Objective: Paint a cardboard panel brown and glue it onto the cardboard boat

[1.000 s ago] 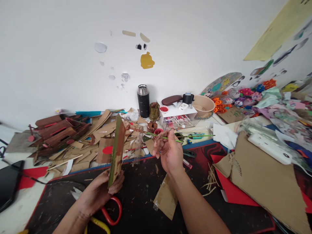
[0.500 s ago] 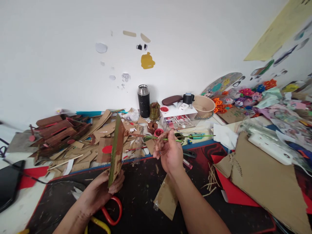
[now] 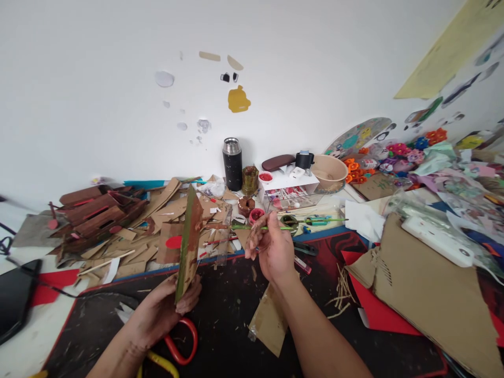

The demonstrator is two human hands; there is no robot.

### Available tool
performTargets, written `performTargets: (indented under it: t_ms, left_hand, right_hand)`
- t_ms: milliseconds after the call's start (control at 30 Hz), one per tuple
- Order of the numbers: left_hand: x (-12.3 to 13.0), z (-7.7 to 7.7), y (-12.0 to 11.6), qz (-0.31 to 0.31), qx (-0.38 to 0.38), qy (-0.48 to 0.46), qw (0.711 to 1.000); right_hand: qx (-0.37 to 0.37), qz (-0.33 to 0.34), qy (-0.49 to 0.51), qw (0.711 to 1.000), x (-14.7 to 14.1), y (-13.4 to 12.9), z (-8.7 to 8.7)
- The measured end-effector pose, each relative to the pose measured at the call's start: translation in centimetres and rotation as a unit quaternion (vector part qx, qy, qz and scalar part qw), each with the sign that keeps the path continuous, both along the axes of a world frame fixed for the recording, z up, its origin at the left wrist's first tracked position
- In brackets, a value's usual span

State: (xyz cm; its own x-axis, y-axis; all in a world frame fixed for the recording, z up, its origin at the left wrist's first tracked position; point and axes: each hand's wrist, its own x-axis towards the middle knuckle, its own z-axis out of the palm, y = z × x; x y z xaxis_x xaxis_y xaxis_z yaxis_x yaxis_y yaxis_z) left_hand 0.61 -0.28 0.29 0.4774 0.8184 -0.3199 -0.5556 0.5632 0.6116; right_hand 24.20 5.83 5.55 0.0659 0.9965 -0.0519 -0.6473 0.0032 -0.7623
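My left hand is closed round the lower end of a flat cardboard piece, held upright, with a green edge and a reddish-brown face. My right hand, palm turned up, grips a thin green paintbrush between thumb and fingers. The brush points left, and its tip reaches the brown face of the piece or lies close to it. Paint smears show on the fingers of my right hand. Scissors with red and yellow handles lie under my left wrist.
Brown-painted cardboard parts and scraps spread at the left. Behind stand a black flask, a paint-stained jar and a beige bowl. At the right are a large cardboard sheet and colourful paper flowers.
My right hand has shifted slightly left with the brush, whose tip is nearer the painted face. My left hand and the piece are almost unmoved.
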Motion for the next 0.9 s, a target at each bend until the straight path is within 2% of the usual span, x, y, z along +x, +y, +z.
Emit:
performTargets:
  t_ms: [433, 900]
  left_hand:
    - [-0.32, -0.53, -0.15, 0.016, -0.020, 0.005, 1.000]
    - [-0.21, -0.59, -0.06, 0.005, 0.001, -0.009, 1.000]
  right_hand:
    - [-0.002, 0.022, 0.011, 1.000, -0.23, -0.02, -0.52]
    - [0.017, 0.057, 0.001, 0.998, -0.61, -0.28, -0.69]
